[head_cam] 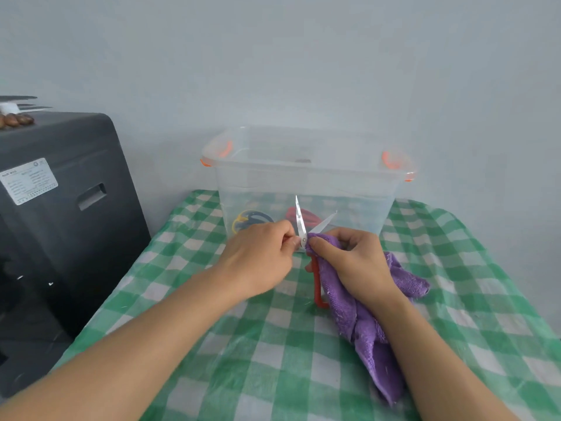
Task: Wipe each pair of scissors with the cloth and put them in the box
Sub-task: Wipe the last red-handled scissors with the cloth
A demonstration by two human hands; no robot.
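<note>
At the middle of the view the person holds a pair of red-handled scissors [303, 230] just in front of the clear plastic box [306, 183], blades spread in a V that points toward 12 and 1 o'clock. The left hand [258, 259] comes in from 8 o'clock; its grip is clenched on the scissors, thumb and fingertips pinching them right at the pivot. The right hand [352, 259] enters from 5 o'clock and its grip grasps the purple cloth [373, 329], thumb and forefinger pressing a fold of it against the base of the right blade. The rest of the cloth hangs below the wrist and trails toward 5 o'clock onto the desk [273, 375], which is covered with a green and white check fabric. One red handle loop shows below the hands, between them, pointing to 6 o'clock; the other loop is hidden.

The box stands at 12 o'clock from the hands, against the pale wall, lid off, with orange latches [391, 161] at both ends. Through its near wall, blurred, show a red pair of scissors [312, 217] and, to its left, a yellow and dark blue pair [252, 221] lying on the bottom.

At 9 o'clock, beside the desk, stands a dark grey cabinet-like unit [60, 223] with a white label.
</note>
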